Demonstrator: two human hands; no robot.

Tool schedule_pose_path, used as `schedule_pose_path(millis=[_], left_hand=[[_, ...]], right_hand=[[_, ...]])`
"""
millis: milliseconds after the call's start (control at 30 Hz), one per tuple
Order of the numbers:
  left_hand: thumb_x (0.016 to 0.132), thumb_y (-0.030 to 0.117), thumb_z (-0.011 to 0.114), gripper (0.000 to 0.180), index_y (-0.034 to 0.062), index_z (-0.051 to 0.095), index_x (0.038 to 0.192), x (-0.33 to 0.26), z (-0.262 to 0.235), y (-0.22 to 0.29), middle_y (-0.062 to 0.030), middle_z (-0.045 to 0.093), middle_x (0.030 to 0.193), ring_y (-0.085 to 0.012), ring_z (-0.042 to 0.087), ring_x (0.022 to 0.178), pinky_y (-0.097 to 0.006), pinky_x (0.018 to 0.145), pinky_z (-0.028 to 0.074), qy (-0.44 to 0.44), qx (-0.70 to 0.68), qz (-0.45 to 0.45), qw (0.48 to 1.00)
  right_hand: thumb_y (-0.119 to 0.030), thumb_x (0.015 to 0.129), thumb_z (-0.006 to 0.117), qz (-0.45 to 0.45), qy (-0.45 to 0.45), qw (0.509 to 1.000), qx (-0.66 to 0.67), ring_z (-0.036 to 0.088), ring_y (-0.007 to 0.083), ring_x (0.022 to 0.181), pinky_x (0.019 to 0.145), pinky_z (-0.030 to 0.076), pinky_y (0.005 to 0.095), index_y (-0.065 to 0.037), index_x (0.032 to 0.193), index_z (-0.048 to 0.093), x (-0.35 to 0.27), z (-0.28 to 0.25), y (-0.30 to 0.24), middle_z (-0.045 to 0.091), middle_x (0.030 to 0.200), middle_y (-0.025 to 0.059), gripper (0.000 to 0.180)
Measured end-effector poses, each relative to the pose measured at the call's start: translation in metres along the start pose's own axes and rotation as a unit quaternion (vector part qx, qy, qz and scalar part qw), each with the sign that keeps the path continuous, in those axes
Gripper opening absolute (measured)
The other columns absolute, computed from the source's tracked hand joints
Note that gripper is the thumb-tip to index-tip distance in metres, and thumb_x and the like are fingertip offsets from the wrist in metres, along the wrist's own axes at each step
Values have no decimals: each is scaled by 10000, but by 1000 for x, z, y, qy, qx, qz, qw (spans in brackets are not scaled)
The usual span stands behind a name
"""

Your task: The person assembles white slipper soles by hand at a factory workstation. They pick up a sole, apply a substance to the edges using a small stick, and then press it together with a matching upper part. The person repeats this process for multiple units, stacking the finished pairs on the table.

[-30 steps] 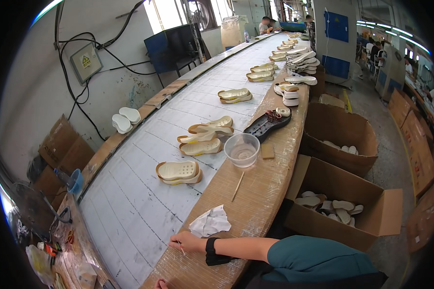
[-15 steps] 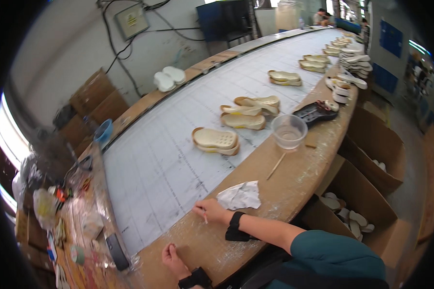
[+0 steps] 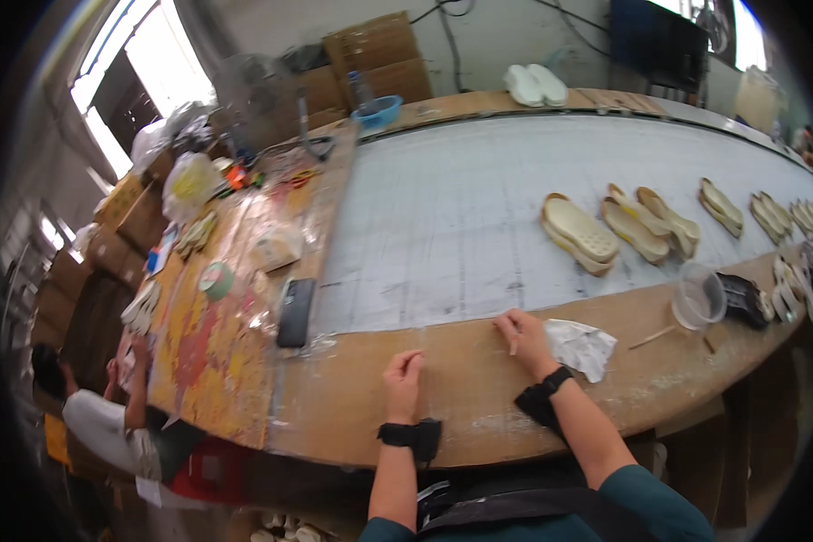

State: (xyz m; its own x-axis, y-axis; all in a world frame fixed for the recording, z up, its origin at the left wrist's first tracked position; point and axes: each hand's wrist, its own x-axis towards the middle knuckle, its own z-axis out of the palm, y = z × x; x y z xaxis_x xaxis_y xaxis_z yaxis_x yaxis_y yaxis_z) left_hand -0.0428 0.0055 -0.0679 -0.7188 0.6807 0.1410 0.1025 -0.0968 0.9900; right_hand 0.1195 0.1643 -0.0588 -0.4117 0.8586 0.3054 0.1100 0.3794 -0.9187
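My left hand is closed above the brown cardboard-covered edge of the bench; what its curled fingers hold, if anything, is hidden. Farther right, my right hand is pinched closed by the border of the white surface. A small pale bit shows at its fingers, too small to name. Right beside that hand lies a crumpled white paper. Beyond it are a thin wooden stick and a clear plastic tub. Cream shoe soles with tan rims, the nearest a pair, stand on the white surface.
A dark shoe sits beyond the tub. To the left, a paint-stained table carries a black phone-like object, a tape roll and plastic bags. A blue basin and white soles stand at the back. Another person works at far left.
My view has swung left, bringing the stained table and another person into sight. Both hands remain closed near the bench edge, the right one still beside the crumpled paper.
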Motion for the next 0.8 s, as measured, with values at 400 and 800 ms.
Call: schedule_pose_path(millis=[400, 800], left_hand=[[828, 66, 535, 122, -3, 588, 914, 1, 0, 1, -27, 594, 850, -89, 533, 787, -203, 739, 415, -13, -41, -4, 999], [828, 68, 539, 127, -7, 584, 920, 2, -4, 0, -30, 589, 858, -88, 528, 796, -199, 742, 410, -13, -36, -4, 999]], right_hand=[[-203, 808, 564, -24, -8, 1000, 2, 501, 186, 489, 484, 393, 293, -11, 759, 577, 4, -2, 7, 539, 567, 118, 199], [-208, 808, 558, -15, -11, 1000, 16, 518, 186, 506, 496, 405, 288, -5, 757, 581, 4, -1, 5, 565, 592, 117, 210]])
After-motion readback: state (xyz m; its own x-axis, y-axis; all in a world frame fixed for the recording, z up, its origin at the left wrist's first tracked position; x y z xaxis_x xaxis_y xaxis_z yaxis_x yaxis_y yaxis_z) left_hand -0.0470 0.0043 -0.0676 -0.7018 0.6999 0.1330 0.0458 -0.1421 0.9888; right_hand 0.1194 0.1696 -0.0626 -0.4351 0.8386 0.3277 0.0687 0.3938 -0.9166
